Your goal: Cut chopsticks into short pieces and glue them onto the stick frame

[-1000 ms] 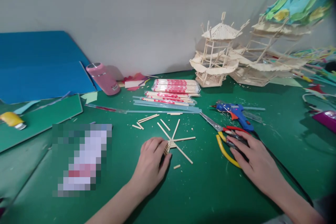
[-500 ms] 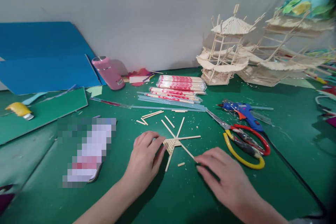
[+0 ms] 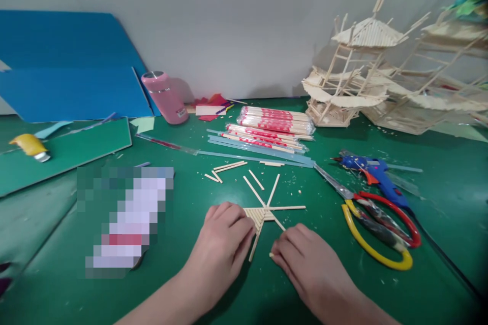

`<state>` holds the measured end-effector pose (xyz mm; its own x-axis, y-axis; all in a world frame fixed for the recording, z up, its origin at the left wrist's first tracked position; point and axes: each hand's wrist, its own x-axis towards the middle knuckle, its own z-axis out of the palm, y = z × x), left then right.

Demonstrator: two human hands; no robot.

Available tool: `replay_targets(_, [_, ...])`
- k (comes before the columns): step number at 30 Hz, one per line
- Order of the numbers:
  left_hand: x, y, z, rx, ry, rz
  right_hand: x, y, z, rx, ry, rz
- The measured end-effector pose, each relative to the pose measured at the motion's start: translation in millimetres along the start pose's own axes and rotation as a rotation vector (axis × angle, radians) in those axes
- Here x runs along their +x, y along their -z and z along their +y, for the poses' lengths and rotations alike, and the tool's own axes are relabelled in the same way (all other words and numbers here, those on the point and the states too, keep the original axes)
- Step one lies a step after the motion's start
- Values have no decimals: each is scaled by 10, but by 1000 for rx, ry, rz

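The left hand pins the stick fan piece flat on the counter, its grip pressing rather than clenched; at 3 o'clock, the right hand pinches a short stick bit.

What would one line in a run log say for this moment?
left hand: pressing on stick fan piece | right hand: pinching small stick bit | nearby: scissors, glue gun | surface: green mat
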<state>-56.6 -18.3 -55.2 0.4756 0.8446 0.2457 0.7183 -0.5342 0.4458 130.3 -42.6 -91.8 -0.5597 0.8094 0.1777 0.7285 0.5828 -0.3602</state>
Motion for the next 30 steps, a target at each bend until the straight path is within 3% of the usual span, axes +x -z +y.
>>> replay_targets(7, [82, -81, -34, -87, 0, 53, 165, 191, 80, 96, -39, 5])
replay_targets(13, [22, -167, -139, -105, 6, 130, 109, 169, 18, 141, -18, -38])
replay_targets(16, [10, -176, -166, -98, 12, 113, 144, 187, 57, 145, -4, 25])
replay_targets(23, [-4, -212, -170, -36, 37, 95, 648, 333, 315, 0, -61, 102])
replay_targets(30, [-5, -247, -195, -50, 48, -2, 1005, 219, 427, -90, -93, 81])
